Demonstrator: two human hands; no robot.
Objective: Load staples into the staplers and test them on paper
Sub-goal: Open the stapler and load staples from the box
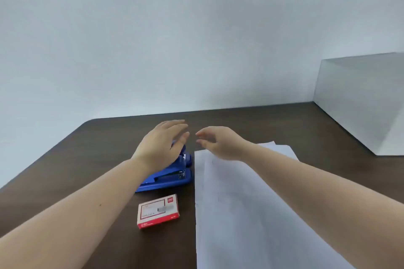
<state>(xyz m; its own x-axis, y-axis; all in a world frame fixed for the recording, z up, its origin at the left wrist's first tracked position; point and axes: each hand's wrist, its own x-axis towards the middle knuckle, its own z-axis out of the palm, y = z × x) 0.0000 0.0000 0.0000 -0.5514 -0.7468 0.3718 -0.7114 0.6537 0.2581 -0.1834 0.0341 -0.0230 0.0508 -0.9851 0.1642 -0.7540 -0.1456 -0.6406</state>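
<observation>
From the head view, both hands hover with fingers spread and hold nothing: the left hand [161, 144] over the blue staplers [172, 174], the right hand [220, 144] above the paper [251, 214]. The staple box [158, 211] lies shut nearby. Loading seems unstarted; next, grip 1 stapler.

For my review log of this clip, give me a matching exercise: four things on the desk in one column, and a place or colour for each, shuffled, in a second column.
Things:
1. staplers
2. staple box
3. paper
4. grey box

Descriptions:
A. white sheets under the right forearm
B. far right corner of the table, against the wall
C. blue, partly under the left hand
D. red and white, nearer the camera than the blue items

Pairs: 1-C, 2-D, 3-A, 4-B
</observation>
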